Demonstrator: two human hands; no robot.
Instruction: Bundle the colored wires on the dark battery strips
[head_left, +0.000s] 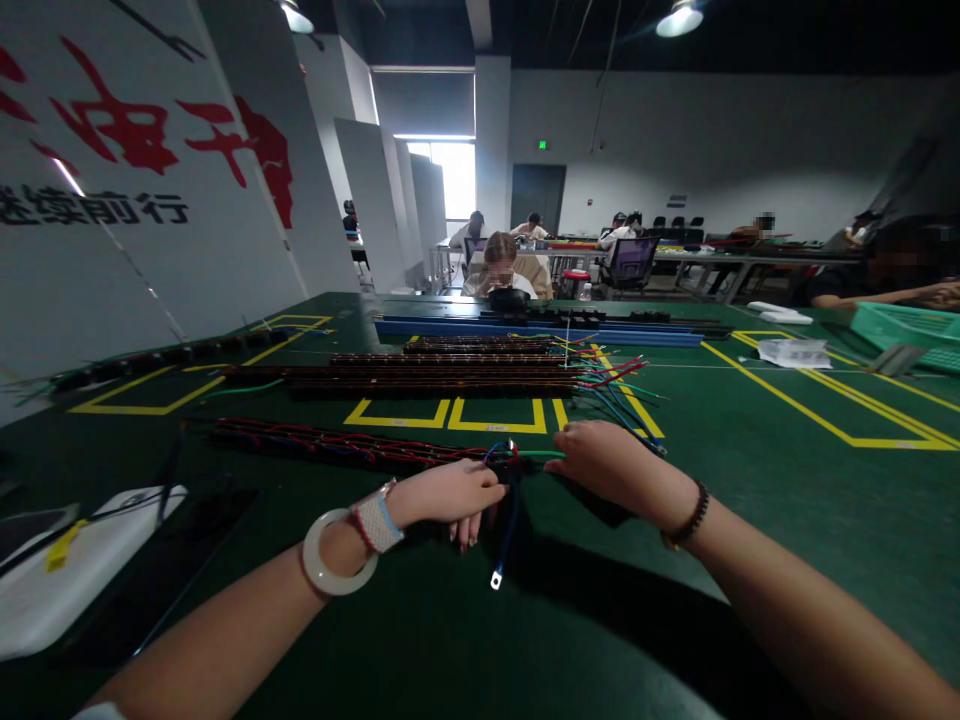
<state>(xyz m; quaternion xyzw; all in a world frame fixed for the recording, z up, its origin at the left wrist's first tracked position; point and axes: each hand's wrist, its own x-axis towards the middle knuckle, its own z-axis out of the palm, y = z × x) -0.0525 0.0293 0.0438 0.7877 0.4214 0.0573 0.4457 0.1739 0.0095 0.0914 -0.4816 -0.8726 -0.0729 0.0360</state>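
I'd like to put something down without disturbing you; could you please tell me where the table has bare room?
Bare green tabletop shows between the right forearm and the rightmost yellow tape outline, and between the forearms, nearer than the metal lug. It's crowded around the left hand and back across the wire bundles.

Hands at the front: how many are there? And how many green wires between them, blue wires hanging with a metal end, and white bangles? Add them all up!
Hands, left hand and right hand: 2
Green wire: 1
Hanging blue wire: 1
White bangle: 1
Total: 5
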